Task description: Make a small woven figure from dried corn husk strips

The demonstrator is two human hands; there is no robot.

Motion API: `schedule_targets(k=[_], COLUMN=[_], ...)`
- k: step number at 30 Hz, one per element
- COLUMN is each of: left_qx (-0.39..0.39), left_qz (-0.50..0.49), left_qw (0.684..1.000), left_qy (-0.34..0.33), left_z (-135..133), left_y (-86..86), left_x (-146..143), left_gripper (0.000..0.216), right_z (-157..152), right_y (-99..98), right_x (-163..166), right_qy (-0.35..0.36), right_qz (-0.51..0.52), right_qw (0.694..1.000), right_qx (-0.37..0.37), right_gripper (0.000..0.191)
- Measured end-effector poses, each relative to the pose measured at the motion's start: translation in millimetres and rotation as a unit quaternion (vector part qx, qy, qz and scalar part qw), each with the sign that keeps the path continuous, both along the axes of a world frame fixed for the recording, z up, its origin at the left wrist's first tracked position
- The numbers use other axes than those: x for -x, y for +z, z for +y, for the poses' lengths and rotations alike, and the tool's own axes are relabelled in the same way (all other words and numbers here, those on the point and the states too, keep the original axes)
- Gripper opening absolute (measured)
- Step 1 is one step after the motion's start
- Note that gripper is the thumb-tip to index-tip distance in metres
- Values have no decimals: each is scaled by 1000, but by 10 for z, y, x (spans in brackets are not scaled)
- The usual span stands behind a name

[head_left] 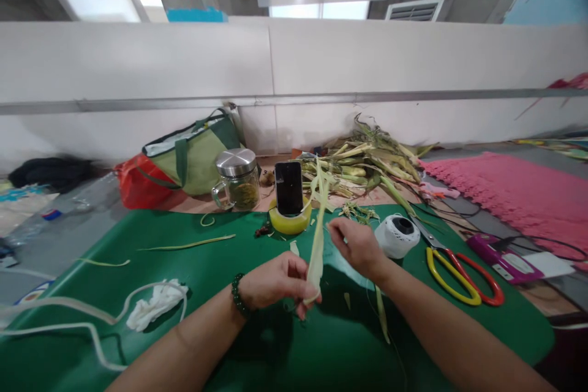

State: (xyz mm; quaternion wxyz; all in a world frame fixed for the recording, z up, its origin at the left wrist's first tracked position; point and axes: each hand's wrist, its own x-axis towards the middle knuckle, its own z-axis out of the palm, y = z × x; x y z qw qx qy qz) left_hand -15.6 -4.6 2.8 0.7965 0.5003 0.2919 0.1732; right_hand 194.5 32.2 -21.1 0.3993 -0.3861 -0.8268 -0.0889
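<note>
My left hand (287,282), with a dark beaded bracelet at the wrist, pinches the lower end of a pale green corn husk (316,257). The husk stands nearly upright, its narrow, split top reaching above the phone. To the right of it, my right hand (356,244) is raised with its fingers curled together. Whatever they hold, if anything, is too small to make out. A white spool (397,236) stands just right of that hand. Below my right forearm lies a narrow husk strip (381,315).
A phone (289,188) leans in a yellow tape roll (290,220). Behind are a glass mug (243,187), a green bag (202,156) and a stalk pile (367,162). Scissors (459,275) lie right, near a purple power strip (503,257); white cloth (158,305) lies left.
</note>
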Motion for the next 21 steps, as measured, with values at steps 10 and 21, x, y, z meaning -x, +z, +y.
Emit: schedule_targets(k=[10, 21], left_qx=[-61, -136], left_qz=[40, 63], left_qw=[948, 936], left_qy=[311, 319], left_z=[184, 86], left_y=[54, -99], left_x=[28, -123], left_gripper=[37, 31], right_z=[186, -204], right_y=[30, 22], right_x=[-287, 155], right_qy=[-159, 161], right_qz=[-34, -95], right_qw=[986, 982], right_qx=[30, -1], right_gripper=[12, 17])
